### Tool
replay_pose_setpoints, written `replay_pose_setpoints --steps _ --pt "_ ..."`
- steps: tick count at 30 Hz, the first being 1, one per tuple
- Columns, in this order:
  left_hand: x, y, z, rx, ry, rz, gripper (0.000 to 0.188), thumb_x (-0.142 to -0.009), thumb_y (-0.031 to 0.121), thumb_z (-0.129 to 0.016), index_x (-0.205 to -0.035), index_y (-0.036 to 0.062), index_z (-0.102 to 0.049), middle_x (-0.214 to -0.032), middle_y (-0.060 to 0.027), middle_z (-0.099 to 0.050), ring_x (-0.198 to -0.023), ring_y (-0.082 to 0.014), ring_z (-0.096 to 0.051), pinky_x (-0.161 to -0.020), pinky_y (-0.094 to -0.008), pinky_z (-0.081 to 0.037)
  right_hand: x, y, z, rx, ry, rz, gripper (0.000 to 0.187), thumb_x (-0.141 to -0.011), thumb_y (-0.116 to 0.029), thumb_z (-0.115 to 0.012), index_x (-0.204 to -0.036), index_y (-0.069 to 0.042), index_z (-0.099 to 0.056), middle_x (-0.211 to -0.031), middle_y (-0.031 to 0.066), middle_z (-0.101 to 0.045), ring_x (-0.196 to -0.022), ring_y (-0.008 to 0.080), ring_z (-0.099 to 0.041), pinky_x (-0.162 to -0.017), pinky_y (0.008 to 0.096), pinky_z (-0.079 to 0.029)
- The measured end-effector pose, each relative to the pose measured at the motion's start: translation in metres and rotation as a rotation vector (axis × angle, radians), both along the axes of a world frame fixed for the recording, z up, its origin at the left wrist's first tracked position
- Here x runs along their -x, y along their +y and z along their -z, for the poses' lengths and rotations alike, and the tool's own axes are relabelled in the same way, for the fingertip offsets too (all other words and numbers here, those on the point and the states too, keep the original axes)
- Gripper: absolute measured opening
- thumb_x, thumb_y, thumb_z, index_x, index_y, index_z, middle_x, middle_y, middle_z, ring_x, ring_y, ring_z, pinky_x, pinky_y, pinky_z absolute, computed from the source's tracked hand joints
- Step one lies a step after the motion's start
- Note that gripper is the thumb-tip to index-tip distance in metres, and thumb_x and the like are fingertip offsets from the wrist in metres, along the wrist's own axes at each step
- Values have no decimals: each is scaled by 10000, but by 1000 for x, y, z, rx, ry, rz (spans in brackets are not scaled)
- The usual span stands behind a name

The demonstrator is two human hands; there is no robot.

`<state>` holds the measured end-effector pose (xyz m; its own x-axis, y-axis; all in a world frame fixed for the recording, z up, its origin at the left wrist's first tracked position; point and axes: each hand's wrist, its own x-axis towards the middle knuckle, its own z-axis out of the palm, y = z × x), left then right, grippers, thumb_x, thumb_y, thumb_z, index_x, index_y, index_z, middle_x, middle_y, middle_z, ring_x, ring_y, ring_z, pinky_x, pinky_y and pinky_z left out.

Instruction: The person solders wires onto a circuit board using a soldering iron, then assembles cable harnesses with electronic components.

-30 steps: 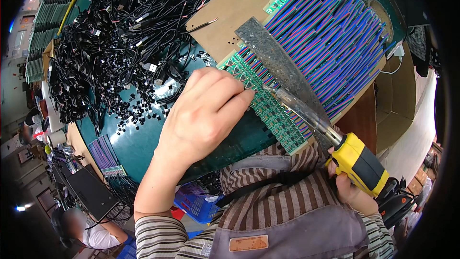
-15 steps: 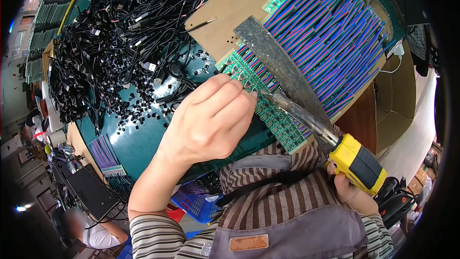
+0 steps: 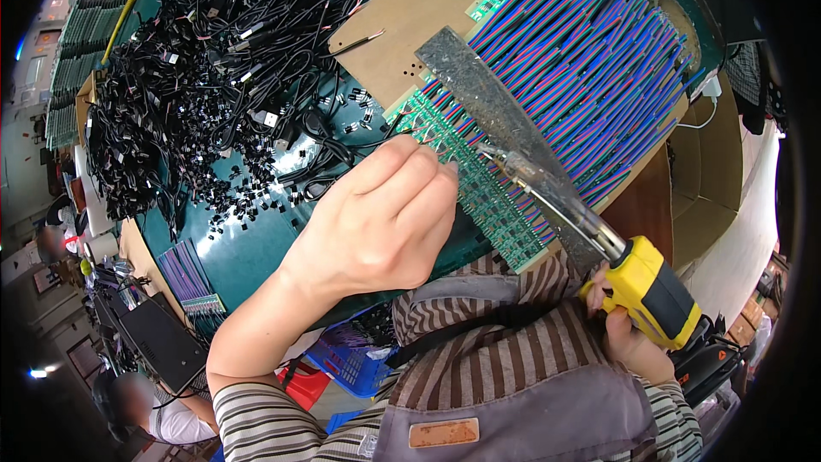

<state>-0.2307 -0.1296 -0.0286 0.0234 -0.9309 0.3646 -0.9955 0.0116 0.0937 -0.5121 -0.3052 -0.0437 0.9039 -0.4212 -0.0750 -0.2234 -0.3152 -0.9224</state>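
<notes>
My right hand (image 3: 629,344) grips a yellow-and-black soldering gun (image 3: 654,295) by its handle. The gun's long metal tip points up and left, over the metal bar and just off the row of green circuit boards (image 3: 509,227). My left hand (image 3: 380,218) is closed in a pinch above the left edge of those boards; its own fingers hide whatever it holds. A dark flat metal bar (image 3: 479,81) lies across the multicoloured flat wires (image 3: 581,68), which run from the boards to the upper right.
A heap of black cables (image 3: 282,26) and small black parts (image 3: 227,201) covers the table's left side. Brown board (image 3: 385,13) lies under the circuit boards. An open cardboard box (image 3: 705,171) stands at right, and a blue basket (image 3: 355,368) sits below the table edge.
The soldering gun has drawn back slightly to the right, its tip lifting off the circuit boards. My left hand stays nearly in place, while its forearm has swung slightly left.
</notes>
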Motion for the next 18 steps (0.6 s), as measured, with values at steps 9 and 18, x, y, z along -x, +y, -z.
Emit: replay_pose_setpoints --steps 9,18 --pt "0 2 5 36 -17 -4 227 -677 47 -677 -881 -54 -666 -819 -72 -566 -787 -205 -596 -746 -337 -508 -6 7 -12 -291 126 42 573 -954 -501 -485 -1217 7 -532 -807 31 -544 -709 143 -522 -669 276 -424" --pt "2 9 4 4 -9 -44 246 -736 78 -650 -958 -26 -662 -865 -63 -566 -832 -192 -597 -786 -341 -499 5 5 8 -416 -26 152 682 -914 -571 -538 -1246 15 -426 -1220 117 -462 -634 98 -462 -543 239 -405"
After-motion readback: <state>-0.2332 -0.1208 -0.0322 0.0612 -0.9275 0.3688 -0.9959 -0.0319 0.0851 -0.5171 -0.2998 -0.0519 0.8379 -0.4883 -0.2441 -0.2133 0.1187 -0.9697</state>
